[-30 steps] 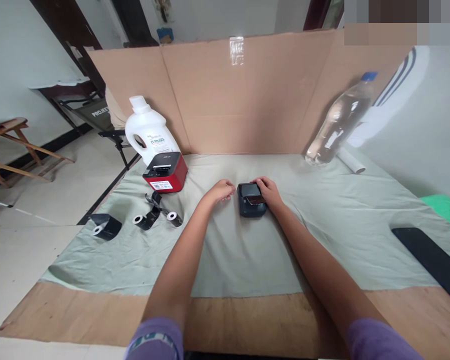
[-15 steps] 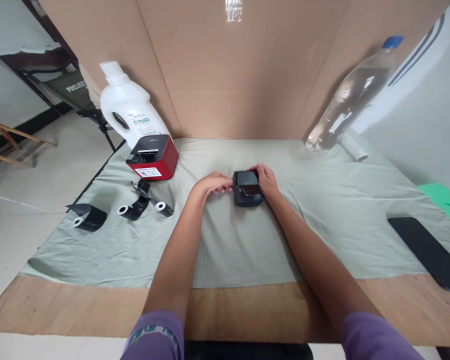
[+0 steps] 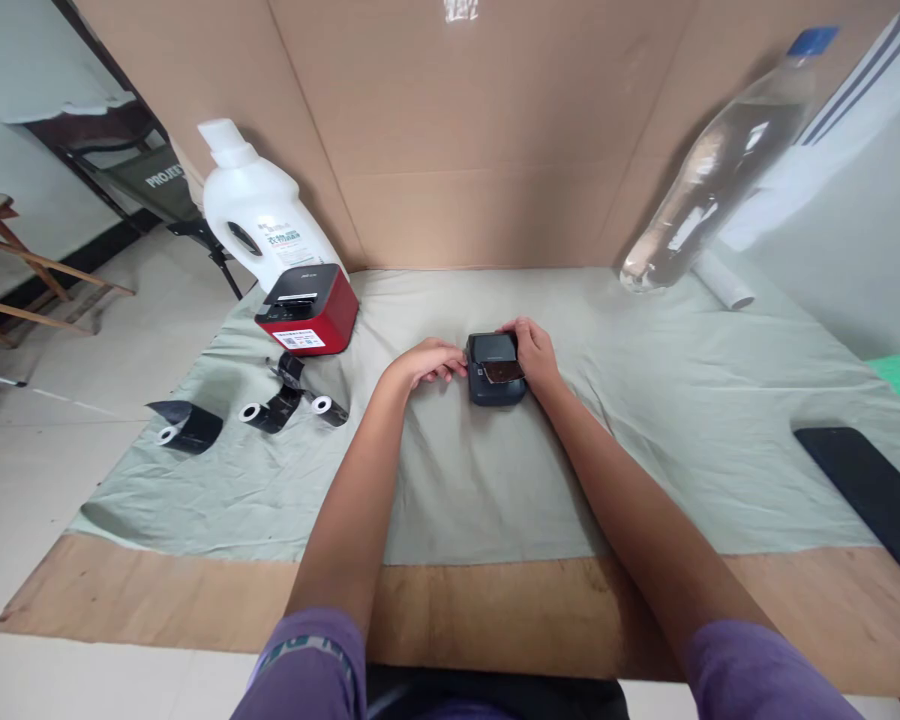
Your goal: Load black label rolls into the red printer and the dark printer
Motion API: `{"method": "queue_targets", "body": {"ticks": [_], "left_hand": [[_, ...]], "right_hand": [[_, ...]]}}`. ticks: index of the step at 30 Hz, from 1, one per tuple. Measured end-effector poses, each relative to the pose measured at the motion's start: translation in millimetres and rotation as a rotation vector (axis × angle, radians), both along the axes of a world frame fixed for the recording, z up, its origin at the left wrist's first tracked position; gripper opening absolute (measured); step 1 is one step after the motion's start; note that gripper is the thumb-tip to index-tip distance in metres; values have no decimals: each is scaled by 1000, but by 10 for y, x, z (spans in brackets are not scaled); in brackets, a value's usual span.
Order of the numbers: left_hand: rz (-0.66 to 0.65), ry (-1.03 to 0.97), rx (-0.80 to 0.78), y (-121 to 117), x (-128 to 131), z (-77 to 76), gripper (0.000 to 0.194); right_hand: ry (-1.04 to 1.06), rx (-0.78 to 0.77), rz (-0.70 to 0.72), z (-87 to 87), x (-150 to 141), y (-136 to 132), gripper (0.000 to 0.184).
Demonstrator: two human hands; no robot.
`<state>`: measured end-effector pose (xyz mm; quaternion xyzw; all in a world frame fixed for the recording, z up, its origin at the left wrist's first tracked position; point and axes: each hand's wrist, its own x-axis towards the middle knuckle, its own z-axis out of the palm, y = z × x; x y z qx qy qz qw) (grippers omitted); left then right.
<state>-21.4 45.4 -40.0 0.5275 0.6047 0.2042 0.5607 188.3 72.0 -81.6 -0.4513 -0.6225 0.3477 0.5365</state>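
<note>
A small black portable receipt printer lies on the cloth in front of me. From its top slot a short dark brown, shiny strip of paper sticks out. My right hand is closed around the printer's right side, fingers behind its far edge and the thumb side along the near one. On the other side my left hand rests on the cloth, fingers bent, its fingertips pressed to the printer's left side. What the left fingertips touch there is too small to make out.
Left stand a red and black desktop printer and a white detergent bottle. Several black paper rolls lie before them. To the right are a water bottle, a white tube and a black phone. Cardboard walls the back.
The whole view has shifted slightly. Both hands keep their places on the printer, and the paper strip looks much the same.
</note>
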Motion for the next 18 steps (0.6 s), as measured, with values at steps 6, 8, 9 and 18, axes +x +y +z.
{"method": "queue_targets", "body": {"ticks": [6, 8, 9, 18], "left_hand": [[-7, 45, 9, -10, 10, 6, 13], [4, 94, -16, -1, 31, 30, 16], [10, 120, -32, 6, 43, 40, 17], [35, 153, -73, 28, 107, 54, 22]], "right_hand": [[-1, -5, -12, -4, 4, 3, 60], [4, -7, -13, -8, 4, 5, 59], [5, -8, -14, -10, 5, 5, 59], [10, -3, -71, -37, 12, 3, 60]]}}
